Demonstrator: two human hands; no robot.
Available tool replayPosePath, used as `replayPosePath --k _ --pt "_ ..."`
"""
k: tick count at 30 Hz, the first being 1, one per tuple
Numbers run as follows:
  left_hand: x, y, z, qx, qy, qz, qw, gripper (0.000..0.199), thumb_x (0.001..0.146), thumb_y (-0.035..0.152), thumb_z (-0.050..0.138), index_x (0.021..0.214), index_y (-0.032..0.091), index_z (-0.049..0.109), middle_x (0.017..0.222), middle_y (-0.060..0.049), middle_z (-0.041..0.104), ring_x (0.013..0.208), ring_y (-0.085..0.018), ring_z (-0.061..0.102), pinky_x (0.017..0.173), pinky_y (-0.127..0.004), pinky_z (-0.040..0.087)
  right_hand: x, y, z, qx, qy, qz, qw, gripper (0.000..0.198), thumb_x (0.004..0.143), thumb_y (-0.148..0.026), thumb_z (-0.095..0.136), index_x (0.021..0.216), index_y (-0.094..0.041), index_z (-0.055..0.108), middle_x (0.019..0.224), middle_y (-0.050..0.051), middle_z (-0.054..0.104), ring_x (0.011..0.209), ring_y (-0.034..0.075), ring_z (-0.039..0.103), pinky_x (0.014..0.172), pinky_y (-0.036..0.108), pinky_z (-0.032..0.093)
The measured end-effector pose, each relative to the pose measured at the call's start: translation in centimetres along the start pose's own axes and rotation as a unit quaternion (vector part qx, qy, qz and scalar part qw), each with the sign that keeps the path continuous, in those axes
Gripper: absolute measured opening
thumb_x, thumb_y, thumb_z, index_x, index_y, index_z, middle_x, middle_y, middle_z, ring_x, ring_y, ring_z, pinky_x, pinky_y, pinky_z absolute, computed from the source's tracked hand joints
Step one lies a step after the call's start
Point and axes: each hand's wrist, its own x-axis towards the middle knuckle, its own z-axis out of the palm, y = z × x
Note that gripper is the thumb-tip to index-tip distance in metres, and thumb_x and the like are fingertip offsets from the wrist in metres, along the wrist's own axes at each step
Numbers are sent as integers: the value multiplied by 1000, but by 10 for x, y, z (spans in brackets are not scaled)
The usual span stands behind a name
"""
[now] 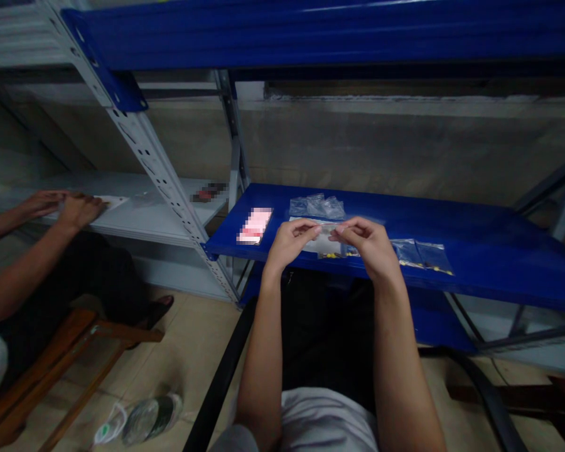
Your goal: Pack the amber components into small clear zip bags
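Both my hands pinch the top edge of a small clear plastic bag [332, 247], one at each upper corner. My left hand [294, 240] is closed on the left corner, my right hand [363, 238] on the right. Tiny yellow and dark pieces, too small to name, show along the bag's bottom. A pale sheet [309, 243] lies beneath, partly hidden by my left hand. Just right of my right hand are similar filled bags [407, 252], [434, 256] lying flat on the blue shelf [494, 251]. Behind my hands sits a loose pile of clear bags [316, 205].
A phone with a lit, blurred screen [255, 226] lies left on the shelf. A perforated metal post [157, 169] divides it from a grey shelf [145, 220], where another person's hands [78, 210] work. A blue beam [311, 37] crosses overhead. A large bottle [151, 417] lies on the floor.
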Motion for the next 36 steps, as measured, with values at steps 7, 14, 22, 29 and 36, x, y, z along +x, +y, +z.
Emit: replayPosePath --k 7,14,22,29,36 --pt "-2 -1 -3 10 12 -4 1000 25 88 41 78 94 18 79 88 -5 79 83 -18 71 76 -29 54 -1 1 7 5 2 12 1000 35 73 -50 89 85 -22 70 77 5 78 79 25 79 82 39 61" --pt "-3 4 -4 23 12 1 1000 24 88 41 77 94 18 80 88 -5 79 83 -19 72 76 -29 54 -1 -1 6 -1 -4 7 1000 32 74 -49 88 85 -24 71 77 4 78 80 25 78 82 39 61" --pt "-4 6 -1 23 5 1 1000 24 87 41 79 92 17 81 90 -7 80 83 -19 72 77 -30 54 -3 -5 7 -35 16 -34 999 23 76 -41 85 78 -22 73 75 5 78 77 23 74 75 35 56" --pt "-3 5 -3 47 19 21 999 24 89 41 77 91 17 82 89 -7 80 84 -21 72 78 -31 53 -3 -4 4 -41 7 -25 999 22 77 -42 85 78 -22 75 78 6 80 77 23 75 72 34 55" --pt "0 8 -2 44 17 21 999 23 87 40 79 90 17 80 88 -6 79 83 -20 71 78 -30 51 -5 -2 -2 -23 1 4 1000 32 75 -50 89 87 -22 79 83 7 81 84 28 79 71 34 56"
